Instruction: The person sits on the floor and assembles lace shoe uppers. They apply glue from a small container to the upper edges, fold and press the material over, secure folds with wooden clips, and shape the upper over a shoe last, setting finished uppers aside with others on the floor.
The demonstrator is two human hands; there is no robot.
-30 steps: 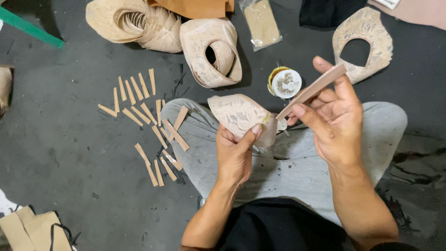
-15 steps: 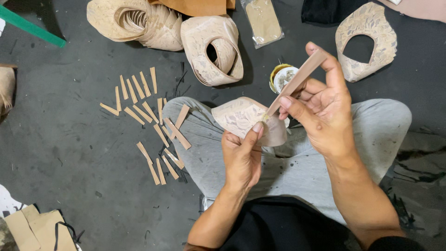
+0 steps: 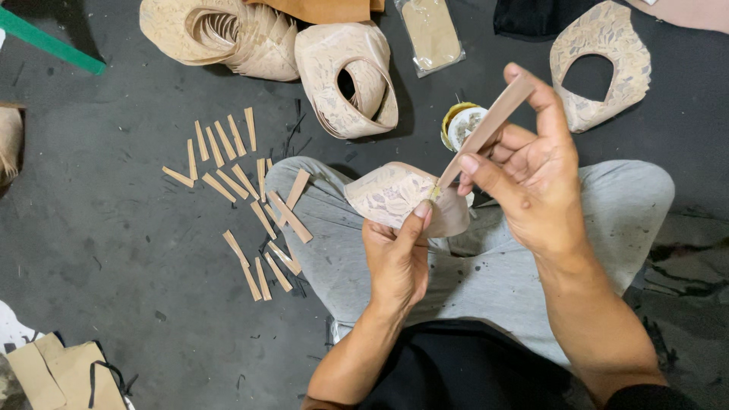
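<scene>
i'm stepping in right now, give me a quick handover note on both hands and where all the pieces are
Left hand: grip shut on a beige patterned curved leather piece, held over the lap.
Right hand: pinches a long tan strip, its lower tip touching the piece's edge at a yellowish spot.
Small round open tin: on the dark floor just beyond the knees.
Loose short tan strips: scattered on the floor and left knee.
Other patterned pieces: one with an oval hole ahead, a nested stack far left, a flat one far right.
Done: cannot tell how many are finished.
Left: the held piece is in work.
</scene>
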